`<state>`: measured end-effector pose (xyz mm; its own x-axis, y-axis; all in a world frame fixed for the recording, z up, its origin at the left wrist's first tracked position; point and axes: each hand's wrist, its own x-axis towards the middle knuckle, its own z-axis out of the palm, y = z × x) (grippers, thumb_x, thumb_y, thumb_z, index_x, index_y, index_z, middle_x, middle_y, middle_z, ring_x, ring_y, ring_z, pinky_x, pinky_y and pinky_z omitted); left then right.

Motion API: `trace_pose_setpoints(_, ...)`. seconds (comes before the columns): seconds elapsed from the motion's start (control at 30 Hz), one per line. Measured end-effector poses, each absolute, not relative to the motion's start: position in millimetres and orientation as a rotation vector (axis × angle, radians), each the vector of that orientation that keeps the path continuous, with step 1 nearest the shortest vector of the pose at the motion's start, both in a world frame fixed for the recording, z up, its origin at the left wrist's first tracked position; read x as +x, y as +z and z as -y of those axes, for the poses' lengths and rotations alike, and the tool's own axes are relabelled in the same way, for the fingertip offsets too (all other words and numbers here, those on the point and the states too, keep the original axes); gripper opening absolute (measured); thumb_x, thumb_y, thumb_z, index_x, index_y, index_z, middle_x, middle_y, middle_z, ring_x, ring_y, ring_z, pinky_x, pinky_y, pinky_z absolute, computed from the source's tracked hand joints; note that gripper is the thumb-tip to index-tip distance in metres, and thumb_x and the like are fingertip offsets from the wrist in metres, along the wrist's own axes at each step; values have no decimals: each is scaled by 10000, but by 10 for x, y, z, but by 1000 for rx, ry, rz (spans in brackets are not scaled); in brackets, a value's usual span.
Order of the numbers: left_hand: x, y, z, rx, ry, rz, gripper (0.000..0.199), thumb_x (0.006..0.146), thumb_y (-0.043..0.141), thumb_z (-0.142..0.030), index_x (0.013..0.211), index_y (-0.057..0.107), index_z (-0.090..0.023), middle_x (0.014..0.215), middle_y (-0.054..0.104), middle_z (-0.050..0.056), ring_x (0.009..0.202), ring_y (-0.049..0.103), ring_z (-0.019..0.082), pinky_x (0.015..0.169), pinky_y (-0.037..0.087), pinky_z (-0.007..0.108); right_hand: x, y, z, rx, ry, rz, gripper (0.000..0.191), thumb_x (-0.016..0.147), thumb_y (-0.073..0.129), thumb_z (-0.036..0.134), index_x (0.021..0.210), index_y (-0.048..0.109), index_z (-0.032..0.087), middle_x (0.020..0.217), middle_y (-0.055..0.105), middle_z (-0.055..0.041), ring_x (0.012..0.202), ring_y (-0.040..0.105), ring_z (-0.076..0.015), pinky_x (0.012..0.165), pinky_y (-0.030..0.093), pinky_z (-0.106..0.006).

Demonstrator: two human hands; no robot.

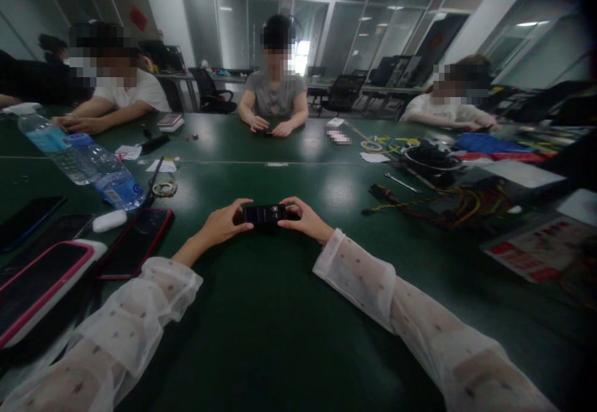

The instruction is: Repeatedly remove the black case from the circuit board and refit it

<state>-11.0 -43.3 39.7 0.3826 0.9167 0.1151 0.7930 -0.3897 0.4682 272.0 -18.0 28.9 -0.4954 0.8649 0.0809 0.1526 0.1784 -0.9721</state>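
A small black device with a lit screen is held sideways above the dark green table, near the middle of the head view. My left hand grips its left end between thumb and fingers. At the right end, my right hand pinches it the same way. Small light marks show on the screen, too small to read. Both forearms wear sheer white dotted sleeves.
Phones, a white case and water bottles lie or stand at left. Cables, a wrench and a clear bag are at right. Several people sit across the table.
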Motion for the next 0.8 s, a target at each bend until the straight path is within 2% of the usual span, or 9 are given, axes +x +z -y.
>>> trace_pose_setpoints(0.13, -83, 433, 459, 2364, 537, -1475, 645, 795, 585, -673, 1283, 464, -268, 1116, 645, 61, 900, 636, 227, 737, 473, 323, 2723, 278, 175, -968, 1348, 1812, 593, 693, 819, 371, 1175, 496, 251, 1084, 635, -40, 1080, 625, -224, 1048, 420, -494)
trace_pose_setpoints(0.43, -73, 410, 443, 2332, 542, -1533, 612, 821, 546, -669, 1282, 468, -275, 1052, 672, 58, 861, 649, 231, 721, 477, 331, 2690, 202, 150, -952, 1216, 1926, 550, 778, 734, 440, 1220, 472, 245, 1150, 616, -65, 1136, 595, -225, 1085, 395, -505)
trace_pose_setpoints(0.67, -49, 386, 427, 2309, 496, -1616, 611, 836, 474, -722, 1193, 518, -228, 1029, 686, 88, 860, 661, 258, 710, 481, 344, 2695, 148, 152, -1104, 895, 2019, 573, 755, 743, 476, 1243, 537, 255, 1273, 521, -108, 1290, 434, -290, 1132, 323, -563)
trace_pose_setpoints(0.8, -41, 371, 421, 2312, 478, -1667, 612, 830, 454, -747, 1119, 537, -215, 979, 690, 93, 837, 666, 271, 683, 477, 345, 2700, 147, 165, -1046, 911, 2038, 645, 773, 740, 436, 1343, 472, 298, 1284, 513, -88, 1246, 481, -268, 1125, 340, -564)
